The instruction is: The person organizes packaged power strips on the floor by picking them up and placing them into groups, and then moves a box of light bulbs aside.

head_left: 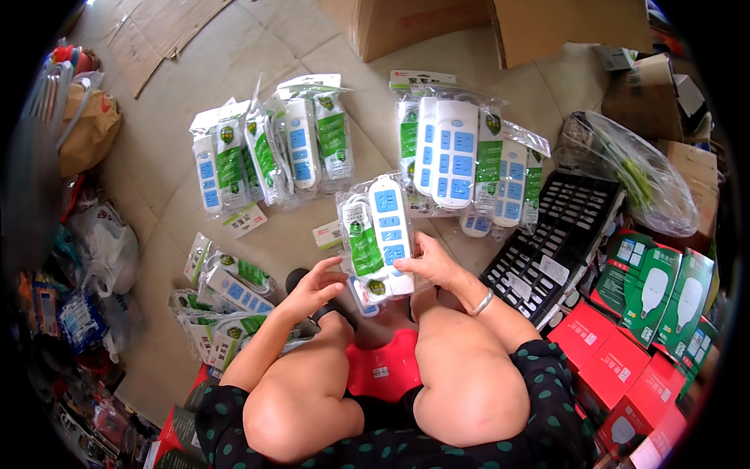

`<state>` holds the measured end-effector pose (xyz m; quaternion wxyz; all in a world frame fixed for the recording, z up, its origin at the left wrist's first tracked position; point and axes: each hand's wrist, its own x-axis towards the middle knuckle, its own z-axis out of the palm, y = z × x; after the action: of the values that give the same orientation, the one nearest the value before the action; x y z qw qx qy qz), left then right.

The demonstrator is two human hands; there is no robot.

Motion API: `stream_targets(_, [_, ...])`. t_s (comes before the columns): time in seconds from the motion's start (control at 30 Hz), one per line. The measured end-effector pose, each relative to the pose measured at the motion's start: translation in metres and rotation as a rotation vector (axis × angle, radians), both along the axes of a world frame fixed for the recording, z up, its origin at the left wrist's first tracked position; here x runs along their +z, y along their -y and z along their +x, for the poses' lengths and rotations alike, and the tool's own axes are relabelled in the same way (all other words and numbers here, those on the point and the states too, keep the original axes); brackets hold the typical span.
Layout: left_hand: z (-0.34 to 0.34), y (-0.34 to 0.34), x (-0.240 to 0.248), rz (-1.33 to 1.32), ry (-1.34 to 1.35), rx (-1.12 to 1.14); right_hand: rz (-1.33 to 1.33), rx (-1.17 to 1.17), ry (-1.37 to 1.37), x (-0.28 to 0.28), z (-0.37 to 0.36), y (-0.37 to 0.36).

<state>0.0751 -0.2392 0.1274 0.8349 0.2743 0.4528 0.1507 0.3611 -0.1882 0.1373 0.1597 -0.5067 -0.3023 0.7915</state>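
My right hand (pixel 431 263) grips the lower edge of a packaged white-and-blue power strip (pixel 380 232) in a clear bag with a green card, held upright in front of my knees. Beside the pack's lower left corner is my left hand (pixel 315 285), fingers spread, apparently holding nothing. Under the held pack, another packaged strip (pixel 361 298) pokes out. I am seated on a low red stool (pixel 383 367) with bare knees apart.
Piles of packaged power strips lie on the tiled floor at the far left (pixel 269 148), far right (pixel 461 156) and near left (pixel 226 301). To the right are black strips (pixel 555 242), green bulb boxes (pixel 656 293), red boxes (pixel 617 363) and a plastic bag (pixel 633 168). Cardboard boxes (pixel 500 23) stand behind.
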Motion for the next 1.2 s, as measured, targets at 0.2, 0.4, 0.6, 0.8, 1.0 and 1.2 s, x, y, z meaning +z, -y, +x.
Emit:
stream_targets(0.2, [-0.011, 0.027, -0.023, -0.042, -0.125, -0.017, 0.183, 0.026, 0.223, 0.014, 0.033, 0.006])
stream_targets(0.4, [-0.02, 0.061, -0.039, -0.042, -0.231, -0.106, 0.264, -0.035, 0.327, 0.049, 0.086, 0.017])
stream_targets(0.6, [-0.029, 0.084, -0.056, -0.055, -0.279, -0.083, 0.278, -0.43, 0.415, 0.077, 0.163, -0.002])
stream_targets(0.8, [-0.044, 0.098, -0.078, -0.037, -0.316, 0.01, 0.34, -0.497, 0.294, 0.08, 0.151, -0.016])
stream_targets(1.0, [-0.057, 0.094, -0.096, -0.01, -0.462, 0.133, 0.238, -0.234, 0.225, 0.05, 0.086, -0.001])
stream_targets(1.2, [-0.068, 0.092, -0.091, -0.046, -0.576, 0.266, 0.104, 0.118, 0.145, -0.004, 0.034, 0.011])
